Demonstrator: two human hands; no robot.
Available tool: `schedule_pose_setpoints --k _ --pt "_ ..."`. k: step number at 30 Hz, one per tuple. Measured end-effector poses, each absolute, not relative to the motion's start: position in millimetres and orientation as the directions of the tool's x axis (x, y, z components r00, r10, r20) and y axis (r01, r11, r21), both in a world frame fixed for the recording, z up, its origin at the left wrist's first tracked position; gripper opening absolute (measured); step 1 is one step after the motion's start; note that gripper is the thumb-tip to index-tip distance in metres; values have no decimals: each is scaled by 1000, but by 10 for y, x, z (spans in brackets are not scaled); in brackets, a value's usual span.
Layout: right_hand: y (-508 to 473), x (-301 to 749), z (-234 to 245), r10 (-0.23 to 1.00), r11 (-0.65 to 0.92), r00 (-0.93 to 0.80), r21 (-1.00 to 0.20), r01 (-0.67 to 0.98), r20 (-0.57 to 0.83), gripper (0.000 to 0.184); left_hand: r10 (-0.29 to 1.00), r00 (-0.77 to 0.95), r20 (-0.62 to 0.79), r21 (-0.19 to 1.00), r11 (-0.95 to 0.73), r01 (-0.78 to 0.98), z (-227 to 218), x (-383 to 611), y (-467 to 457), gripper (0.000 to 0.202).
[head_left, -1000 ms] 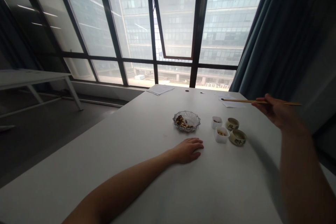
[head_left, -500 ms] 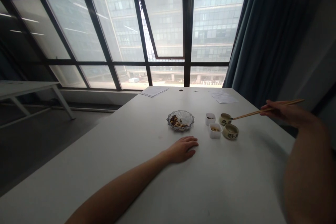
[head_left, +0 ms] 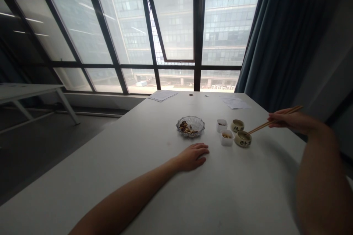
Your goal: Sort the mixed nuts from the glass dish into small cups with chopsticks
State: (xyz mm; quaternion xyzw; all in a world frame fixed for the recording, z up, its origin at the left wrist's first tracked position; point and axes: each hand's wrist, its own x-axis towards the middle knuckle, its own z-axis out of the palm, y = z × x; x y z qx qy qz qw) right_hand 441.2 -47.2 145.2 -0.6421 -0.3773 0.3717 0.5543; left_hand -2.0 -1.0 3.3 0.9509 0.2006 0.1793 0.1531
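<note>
My right hand (head_left: 289, 120) grips a pair of wooden chopsticks (head_left: 264, 125), whose tips reach into the nearer beige ceramic bowl (head_left: 243, 141) with dark characters on its side. Anything between the tips is too small to make out. A similar beige bowl (head_left: 237, 126) stands just behind. Left of these are two small white containers: the nearer container (head_left: 227, 141) holds light pieces, the farther container (head_left: 221, 128) dark ones. My left hand (head_left: 193, 156) lies flat on the table, holding nothing. Beyond it sits a clear glass bowl (head_left: 196, 132) with brown and pale nut-like pieces.
These things stand on a white table (head_left: 154, 191). At its far end lie a stack of papers (head_left: 162, 96) and some loose sheets (head_left: 235, 102). A dark blue curtain (head_left: 264, 51) hangs at the right, and another white table (head_left: 30, 90) is on the left.
My right hand has moved left and slightly down. The chopstick tips have gone from the farther ceramic bowl to the nearer one. My left hand stays in place.
</note>
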Motion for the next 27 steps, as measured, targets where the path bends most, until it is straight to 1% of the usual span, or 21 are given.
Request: schedule_pose_setpoints --k 2,5,8,10,11,15,19,23,27 --pt "-488 4379 1476 905 -124 420 -986 113 -66 22 434 856 280 363 -874 324 40 -19 -11 36" --pt "-534 4373 1508 924 -142 377 -974 178 -66 22 428 859 280 363 -876 318 48 -18 -13 36" --pt "-596 4367 1551 920 -142 389 -966 214 -49 12 429 857 285 363 -876 317 47 -20 -14 36" --pt "-630 4338 1585 907 -148 417 -967 208 -49 3 429 856 289 365 -876 315 43 -22 -13 36" --pt "-640 4318 1600 902 -141 430 -970 198 -43 2 429 855 291 367 -876 314 41 -23 -12 36" --pt "-637 4263 1622 899 -88 438 -980 176 -2 6 427 857 288 369 -875 312 35 -24 -8 37" --pt "-602 4312 1582 920 -138 388 -972 191 -55 3 428 858 285 370 -875 313 39 -20 -8 37" --pt "-584 4395 1539 909 -63 415 -983 173 14 2 424 861 282 369 -876 310 43 -21 -6 36" --pt "-577 4403 1540 919 -40 392 -975 220 51 10 430 858 282 367 -874 318 23 -23 0 36"
